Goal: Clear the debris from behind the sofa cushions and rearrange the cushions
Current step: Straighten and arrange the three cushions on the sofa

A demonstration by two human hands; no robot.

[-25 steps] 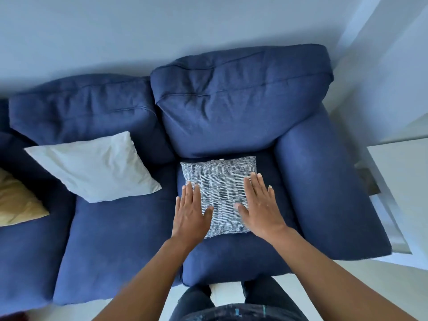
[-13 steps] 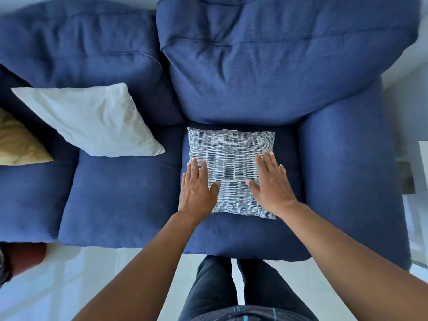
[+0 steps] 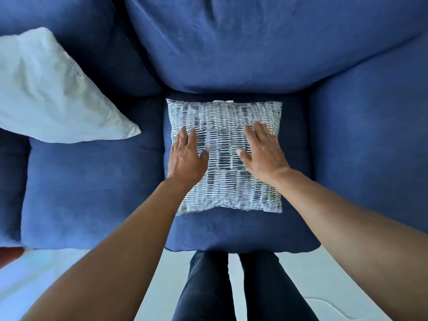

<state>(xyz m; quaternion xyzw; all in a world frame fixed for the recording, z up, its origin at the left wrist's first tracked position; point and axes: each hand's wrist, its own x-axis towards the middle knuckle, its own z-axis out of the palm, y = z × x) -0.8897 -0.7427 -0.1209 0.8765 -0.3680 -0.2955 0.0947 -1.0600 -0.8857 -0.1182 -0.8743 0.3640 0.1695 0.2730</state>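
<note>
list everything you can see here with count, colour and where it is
patterned pillow: 1, white with dark grey dashes, flat on the right seat cushion, under both hands
white pillow: 1, white, at the left, leaning on the left back cushion
seat cushions: 2, blue, side by side across the middle
back cushions: 2, blue, along the top
sofa arm: 1, blue, at the right
floor: pale, along the bottom
reddish object: 1, at the left edge by the floor, too cropped to identify
legs: 2, dark trousers, bottom centre
left hand: 1, flat on the patterned pillow's left part
right hand: 1, flat on its right part
</note>
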